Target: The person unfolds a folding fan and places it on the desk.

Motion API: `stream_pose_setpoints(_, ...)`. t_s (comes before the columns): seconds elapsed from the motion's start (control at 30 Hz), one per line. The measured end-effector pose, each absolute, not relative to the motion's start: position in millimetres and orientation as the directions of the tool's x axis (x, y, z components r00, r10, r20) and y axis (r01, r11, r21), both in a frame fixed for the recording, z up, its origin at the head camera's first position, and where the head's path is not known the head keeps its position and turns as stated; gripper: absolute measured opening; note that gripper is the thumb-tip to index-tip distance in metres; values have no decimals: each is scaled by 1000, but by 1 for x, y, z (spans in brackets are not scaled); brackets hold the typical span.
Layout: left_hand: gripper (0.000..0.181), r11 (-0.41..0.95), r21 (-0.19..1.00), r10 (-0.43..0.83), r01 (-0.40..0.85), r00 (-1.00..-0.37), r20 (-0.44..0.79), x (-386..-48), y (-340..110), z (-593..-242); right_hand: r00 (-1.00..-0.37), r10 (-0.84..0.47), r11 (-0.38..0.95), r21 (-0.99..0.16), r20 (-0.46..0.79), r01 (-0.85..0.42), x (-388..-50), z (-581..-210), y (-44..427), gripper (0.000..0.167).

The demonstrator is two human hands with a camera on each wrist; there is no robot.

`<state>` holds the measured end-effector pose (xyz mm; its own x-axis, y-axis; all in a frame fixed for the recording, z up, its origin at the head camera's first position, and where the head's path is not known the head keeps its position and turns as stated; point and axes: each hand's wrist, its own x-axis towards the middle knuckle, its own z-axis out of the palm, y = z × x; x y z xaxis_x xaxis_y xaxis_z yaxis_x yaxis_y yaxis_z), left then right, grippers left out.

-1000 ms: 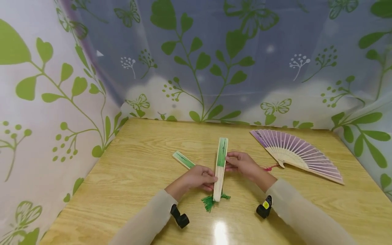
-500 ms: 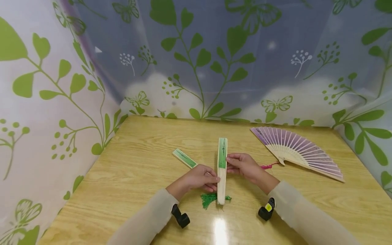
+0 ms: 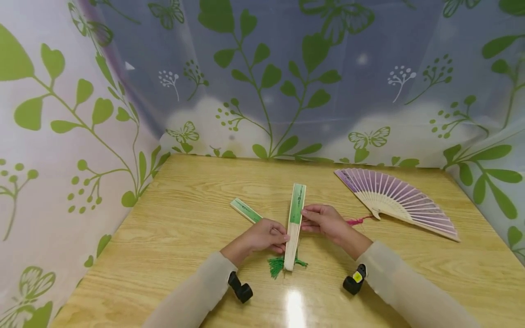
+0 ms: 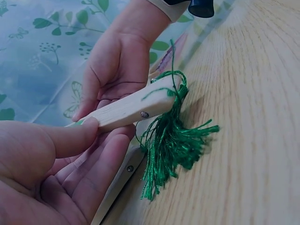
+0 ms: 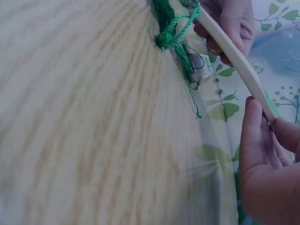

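Observation:
A folded green-and-cream fan (image 3: pixel 297 204) is held up between both hands, its green end pointing away. The left hand (image 3: pixel 264 237) pinches its ribbed lower part between thumb and fingers. Higher up, the right hand (image 3: pixel 326 222) pinches the fan's right edge; in the right wrist view the thumb and fingers of the right hand (image 5: pixel 274 180) hold it from both sides. A green tassel (image 4: pixel 173 145) hangs from the riveted end in the left wrist view. Another folded green fan (image 3: pixel 245 209) lies on the table, partly hidden behind the left hand.
An opened purple fan (image 3: pixel 395 200) lies on the wooden table (image 3: pixel 184 191) to the right, its pink tassel (image 3: pixel 354 222) beside the right wrist. Leaf-patterned cloth (image 3: pixel 246 114) stands behind the table and along its sides. Black devices are strapped on both wrists.
The held fan tilted upright and has leaned back slightly, its lower end swinging right and then left. Both hands keep their grip. The head view has shifted a little.

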<state>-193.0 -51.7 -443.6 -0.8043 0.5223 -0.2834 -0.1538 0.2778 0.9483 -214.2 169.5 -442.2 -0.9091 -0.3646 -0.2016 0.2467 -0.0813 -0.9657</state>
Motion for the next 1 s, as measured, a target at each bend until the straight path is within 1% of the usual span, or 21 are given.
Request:
stream_pose_setpoints(0.3,14,263,956,512,-129,-821,-252,-194,-50,-449,-915,-335,-96,-957,-226,272,-213,-441,169,16)
stream_pose_setpoints(0.53,11,223,968,498,-116,-840,-215,-196,-49,-451,-924,-283,-120,-946,-258,301,-213,-438,170,20)
stream_pose_setpoints(0.67,9,191,974,490,-123,-847,-203,-195,-50,-451,-929,-242,-137,-938,-279,317,-213,-440,174,16)
stream_pose_setpoints(0.77,12,195,971,473,-135,-855,-214,-195,-52,-452,-926,-244,-146,-933,-290,330,-212,-441,178,12)
stream_pose_setpoints(0.87,15,196,968,437,-154,-870,-227,-197,-55,-453,-925,-249,-162,-930,-286,331,-212,-441,178,12)
stream_pose_setpoints(1.0,23,161,972,395,-173,-891,-224,-201,-58,-452,-936,-216,-188,-929,-278,319,-215,-437,178,10)
